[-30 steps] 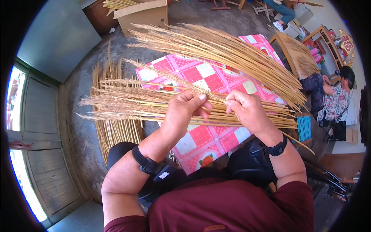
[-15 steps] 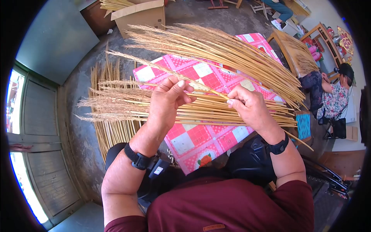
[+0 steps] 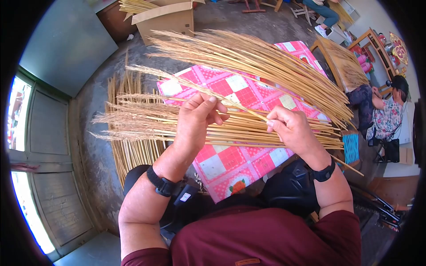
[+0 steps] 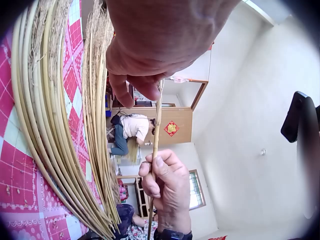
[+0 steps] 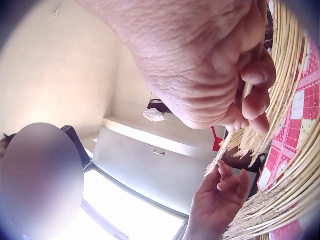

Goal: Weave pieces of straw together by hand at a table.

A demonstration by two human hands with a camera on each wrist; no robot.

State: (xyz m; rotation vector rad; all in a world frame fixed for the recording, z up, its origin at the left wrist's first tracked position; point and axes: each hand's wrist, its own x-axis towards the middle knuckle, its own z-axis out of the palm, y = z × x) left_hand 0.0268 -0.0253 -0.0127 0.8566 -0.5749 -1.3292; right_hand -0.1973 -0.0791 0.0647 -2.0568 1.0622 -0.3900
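Observation:
A single dry reed stalk [image 3: 254, 112] with a feathery plume [image 3: 166, 74] slants over the table in the head view. My left hand [image 3: 194, 117] pinches it at the base of the plume, between thumb and forefinger, with the other fingers loosely bent. Further down, my right hand [image 3: 290, 129] grips the bare stem. The left wrist view shows the stem [image 4: 155, 142] running from the left hand down to the right hand [image 4: 171, 185]. In the right wrist view, the left hand [image 5: 216, 200] is at the plume end. Beneath both hands lies a bundle of similar plumed stalks [image 3: 248, 134].
A second plumed bundle [image 3: 275, 66] lies across the far side of the pink checked tablecloth [image 3: 222, 173]. More stalks [image 3: 133, 153] are at the left on the floor side. A cardboard box [image 3: 164, 22] stands behind. A seated person [image 3: 384, 111] is at the right.
My left hand has moved left along the stalk, away from the right hand, and the bare stem between them now shows. My right hand has shifted slightly right, still gripping.

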